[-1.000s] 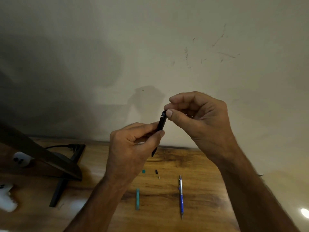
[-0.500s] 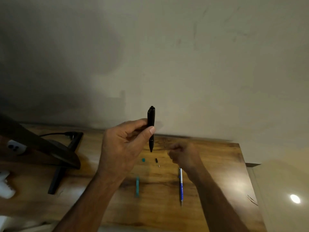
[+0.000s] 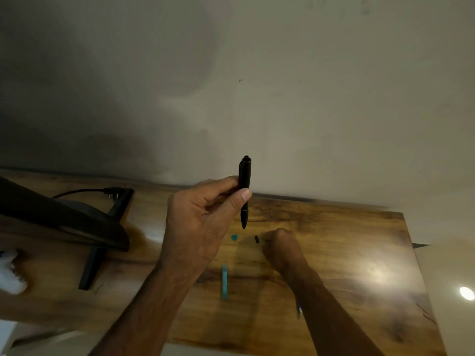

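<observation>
Blue pen: a slim blue-and-silver pen point(image 3: 299, 311) lies nearest to me, mostly hidden under my right forearm, well behind my right fist.
Teal tube: a short teal plastic tube point(image 3: 224, 282) lies lengthwise on the wood between my two forearms, below my left grip and apart from both hands.
Right hand: my right hand point(image 3: 279, 249) is down at the table with its fingers curled into a fist. The fingertips are turned away from me, so I cannot tell whether they pinch anything.
Black bit: a tiny black cylindrical piece point(image 3: 256, 239) lies on the wood just beside my right knuckles, on their left. I cannot tell whether they touch it.
Teal bit: a tiny teal cap-like piece point(image 3: 234, 237) lies just left of that, under the tip of what my left hand holds.
Left hand: my left hand point(image 3: 198, 227) is raised above the table, thumb and curled fingers clamped on the middle of the barrel.
Pen: the slim black plastic pen point(image 3: 244, 191) stands upright in that pinch, pointed tip down and clear of the table, open top end up against the wall.
Table: the brown wooden tabletop point(image 3: 347, 253) spreads under both hands, with a bright glare patch to the right of my right arm.
Stand: a dark metal stand point(image 3: 102, 242) sits well left of my left hand.
Cable: a black plug and cord point(image 3: 110, 191) lie behind the stand.
Wall: a plain pale wall point(image 3: 282, 98) rises beyond the table's far edge.
</observation>
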